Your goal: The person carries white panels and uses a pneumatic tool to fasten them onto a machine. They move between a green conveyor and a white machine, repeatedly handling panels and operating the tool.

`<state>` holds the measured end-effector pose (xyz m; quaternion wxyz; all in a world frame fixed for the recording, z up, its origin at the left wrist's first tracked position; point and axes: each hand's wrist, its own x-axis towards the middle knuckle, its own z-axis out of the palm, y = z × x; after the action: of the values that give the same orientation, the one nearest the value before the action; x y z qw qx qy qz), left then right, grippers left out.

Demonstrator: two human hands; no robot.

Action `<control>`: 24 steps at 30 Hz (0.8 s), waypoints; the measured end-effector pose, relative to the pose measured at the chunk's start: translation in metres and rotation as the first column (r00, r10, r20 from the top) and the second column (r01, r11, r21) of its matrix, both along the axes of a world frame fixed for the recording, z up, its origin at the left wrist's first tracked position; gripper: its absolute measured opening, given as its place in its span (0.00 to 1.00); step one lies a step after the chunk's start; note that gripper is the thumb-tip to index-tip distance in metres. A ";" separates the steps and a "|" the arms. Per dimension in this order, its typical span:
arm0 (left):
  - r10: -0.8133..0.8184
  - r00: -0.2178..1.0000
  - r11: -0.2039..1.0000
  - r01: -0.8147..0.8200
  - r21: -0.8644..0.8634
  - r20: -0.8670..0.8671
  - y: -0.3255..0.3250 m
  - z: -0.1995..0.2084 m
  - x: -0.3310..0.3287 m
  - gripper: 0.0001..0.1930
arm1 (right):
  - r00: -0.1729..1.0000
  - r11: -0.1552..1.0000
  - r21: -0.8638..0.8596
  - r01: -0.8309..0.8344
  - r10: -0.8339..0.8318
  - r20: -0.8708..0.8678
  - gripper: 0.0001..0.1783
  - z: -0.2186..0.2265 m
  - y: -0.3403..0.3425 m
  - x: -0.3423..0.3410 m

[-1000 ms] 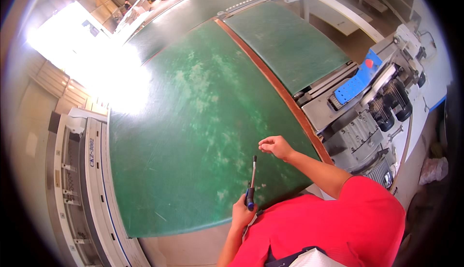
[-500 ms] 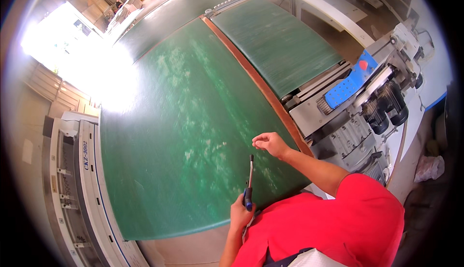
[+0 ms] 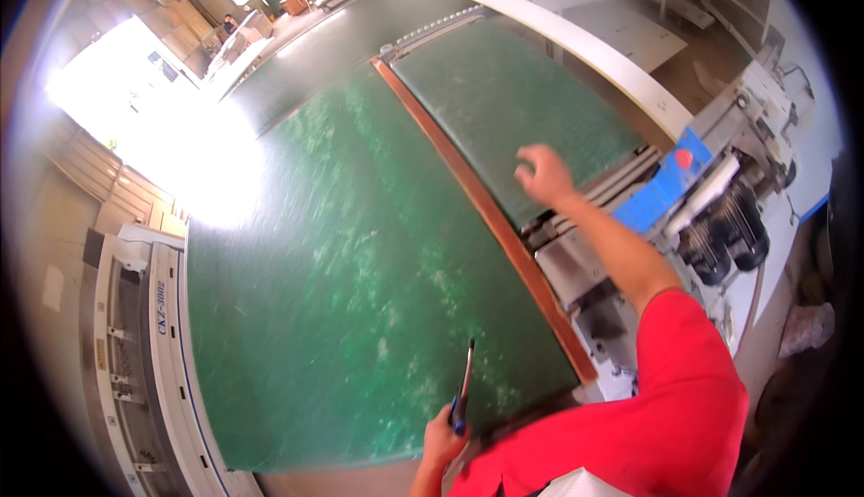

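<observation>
A broad green work surface (image 3: 342, 299), scuffed with pale marks and edged along its right side by a long reddish-brown wooden strip (image 3: 490, 218), fills the workshop view, with a second, smaller green panel (image 3: 513, 106) lying just beyond that strip beneath a white curved rail (image 3: 585, 43); a grey-and-white machine (image 3: 711, 227) with a blue rectangular plate bearing a red round button (image 3: 670, 187) stands to the right, and a white cabinet-like unit (image 3: 153, 344) with a small yellowish label and blue lettering runs along the left edge. The person in a red shirt (image 3: 657, 416) stands at the near edge with hands well apart: the left hand (image 3: 443, 438) is clamped around the blue handle of a slim dark-shafted tool (image 3: 463, 389), which points up over the near edge of the broad surface, while the right hand (image 3: 543, 176) hangs empty, fingers loosely curled, above the smaller panel near the wooden strip. The work appears to sit between strokes, the tool gripped but not clearly pressed down; any next move would seem to call for steadying the free hand and bringing the tool tip accurately to the surface
</observation>
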<state>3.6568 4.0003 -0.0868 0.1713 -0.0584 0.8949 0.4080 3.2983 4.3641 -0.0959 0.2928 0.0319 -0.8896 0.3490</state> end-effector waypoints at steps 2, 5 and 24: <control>0.087 0.992 0.994 -0.080 -0.077 0.091 0.001 -0.020 0.004 0.22 | 0.972 0.958 0.175 0.227 -0.233 0.016 0.21 0.008 0.080 -0.080; 0.231 0.973 0.972 -0.229 -0.043 0.026 0.029 -0.056 -0.006 0.16 | 0.791 0.775 0.506 0.379 -0.555 0.258 0.38 0.013 0.176 -0.139; 0.202 0.979 0.976 -0.203 -0.078 -0.019 0.094 0.026 -0.047 0.16 | 0.831 0.872 0.224 0.436 -0.486 0.272 0.17 -0.054 0.337 -0.133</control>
<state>3.6098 4.0939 -0.0612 0.1212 -0.1536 0.9007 0.3879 3.1650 4.7012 -0.1503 0.2172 -0.2187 -0.9302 0.1994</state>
